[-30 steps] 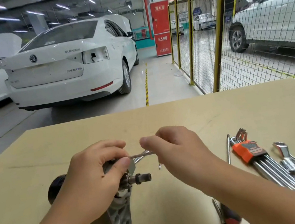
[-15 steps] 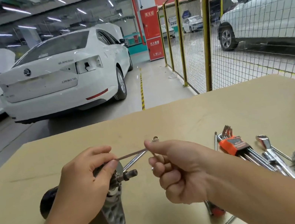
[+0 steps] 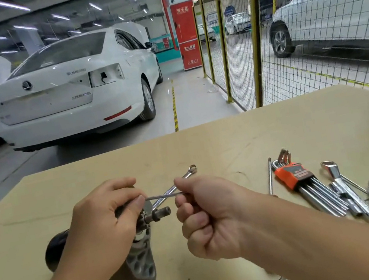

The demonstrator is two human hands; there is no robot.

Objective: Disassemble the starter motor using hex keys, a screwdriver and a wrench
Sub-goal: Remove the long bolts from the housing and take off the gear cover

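Black-and-grey metal starter motor (image 3: 137, 240): lying on the tan wooden surface (image 3: 228, 147), gripped by the left hand (image 3: 102, 224). Thin steel hex key (image 3: 163, 196): pinched in the curled right hand (image 3: 206, 217), tip at the housing. Risk: the key may slip out and round the socket if seated askew. Orange plastic holder (image 3: 291, 174): long silver hex keys are held in it.
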